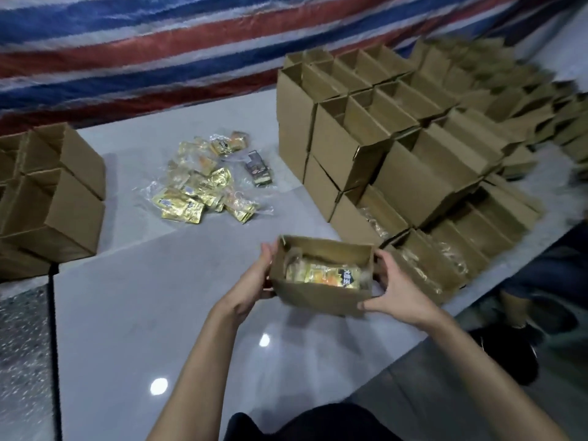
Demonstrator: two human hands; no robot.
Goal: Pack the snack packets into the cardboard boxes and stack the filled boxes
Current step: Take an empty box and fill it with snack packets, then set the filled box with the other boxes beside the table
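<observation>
You are in a makeshift packing spot set up on the floor, more storeroom than shop. Open cardboard boxes stand stacked in rows on glossy grey tiles. Loose gold snack packets lie heaped between two groups of them, and a red, white and blue striped tarpaulin runs along the back.

Far rows of cardboard boxes smear into blur toward the right edge, and the left stack is clipped by the frame's edge. Print on the packets inside the held box is too small to read.
</observation>
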